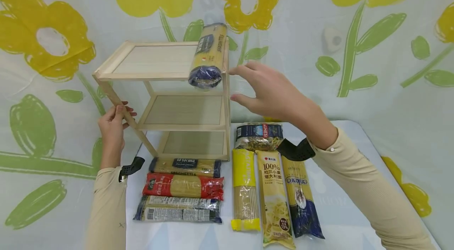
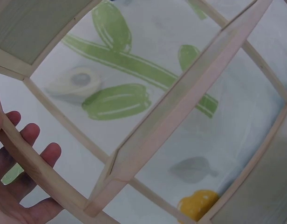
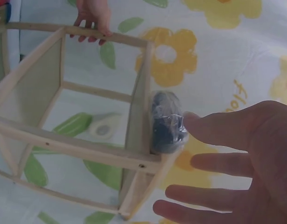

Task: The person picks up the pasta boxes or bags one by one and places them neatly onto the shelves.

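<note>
A three-tier wooden shelf rack [image 1: 183,127] stands on the table. On its top board, at the right end, lies a spaghetti pack [image 1: 209,53] with a blue end that juts over the front edge. My left hand [image 1: 112,124] grips the rack's left front post, thumb in front and fingers behind. To the right of the rack's top my right hand [image 1: 264,90] hovers with fingers spread and nothing in them. In the right wrist view, the thumb of that hand [image 3: 241,163] is right at the pack's blue end [image 3: 167,122].
Before the rack lie a dark spaghetti pack [image 1: 188,166], a red pack [image 1: 183,186] and a blue pack with white labels [image 1: 179,209]. To their right are a yellow pack [image 1: 245,187], a cream noodle pack [image 1: 274,199], a blue-yellow pack [image 1: 301,197] and an Agnesi pack [image 1: 259,136].
</note>
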The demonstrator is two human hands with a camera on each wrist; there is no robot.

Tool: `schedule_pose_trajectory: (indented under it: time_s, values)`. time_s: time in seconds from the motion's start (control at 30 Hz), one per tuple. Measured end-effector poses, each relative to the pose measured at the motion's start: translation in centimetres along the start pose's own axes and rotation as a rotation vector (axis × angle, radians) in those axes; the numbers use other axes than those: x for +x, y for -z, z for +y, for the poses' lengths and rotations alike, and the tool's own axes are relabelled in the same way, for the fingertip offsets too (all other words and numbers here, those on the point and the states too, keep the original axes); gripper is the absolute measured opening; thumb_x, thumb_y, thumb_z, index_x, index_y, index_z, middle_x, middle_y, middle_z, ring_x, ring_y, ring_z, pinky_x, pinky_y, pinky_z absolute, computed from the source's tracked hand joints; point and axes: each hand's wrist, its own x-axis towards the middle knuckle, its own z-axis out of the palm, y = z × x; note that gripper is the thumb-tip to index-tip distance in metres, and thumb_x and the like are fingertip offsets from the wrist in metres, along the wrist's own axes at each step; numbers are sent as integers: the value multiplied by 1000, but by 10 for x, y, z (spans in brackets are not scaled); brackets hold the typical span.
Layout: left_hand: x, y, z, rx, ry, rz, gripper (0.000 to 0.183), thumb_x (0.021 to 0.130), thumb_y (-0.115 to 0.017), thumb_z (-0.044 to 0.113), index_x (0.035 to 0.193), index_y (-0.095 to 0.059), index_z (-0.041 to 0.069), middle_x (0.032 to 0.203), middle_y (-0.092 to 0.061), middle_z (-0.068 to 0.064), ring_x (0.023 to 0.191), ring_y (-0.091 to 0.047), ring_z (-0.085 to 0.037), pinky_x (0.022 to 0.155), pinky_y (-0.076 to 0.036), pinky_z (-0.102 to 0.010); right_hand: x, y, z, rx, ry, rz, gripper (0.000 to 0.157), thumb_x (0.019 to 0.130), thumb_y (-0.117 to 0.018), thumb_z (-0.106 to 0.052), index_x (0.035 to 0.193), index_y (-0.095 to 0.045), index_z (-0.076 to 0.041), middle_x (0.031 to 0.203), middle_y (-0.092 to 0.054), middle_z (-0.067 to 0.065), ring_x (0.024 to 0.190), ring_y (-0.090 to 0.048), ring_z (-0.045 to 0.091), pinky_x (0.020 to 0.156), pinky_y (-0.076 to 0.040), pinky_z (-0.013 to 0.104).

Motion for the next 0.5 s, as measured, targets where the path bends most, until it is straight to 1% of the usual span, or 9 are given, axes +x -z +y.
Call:
schedule_pose_trajectory:
  time_s: [0.13, 0.3, 0.5]
  values:
    - [0, 1, 1, -2, 3, 16, 34, 90, -62, 30, 103, -67, -1, 84, -66, -9, 75, -68, -18, 64, -55, -25, -13, -2, 6, 41, -6, 1, 51, 91, -64, -34, 134, -51, -12, 130, -53, 7, 114, -51, 25, 93, -41, 45]
    - [-1, 1, 2, -3, 16, 26, 36, 89, -62, 32, 103, -68, 0, 85, -66, -9, 75, -67, -18, 65, -54, -25, -32, -8, 16, 80, 4, 6, 48, 91, -65, -32, 132, -52, -11, 125, -56, 6, 108, -54, 23, 89, -43, 44]
    - [-2, -1, 2, 27, 30, 24, 38, 88, -62, 35, 105, -68, 1, 87, -67, -8, 79, -66, -17, 66, -53, -24, -55, -18, 28, 120, -23, -25, 45, 92, -63, -28, 132, -51, -11, 123, -58, 8, 108, -54, 24, 85, -45, 45]
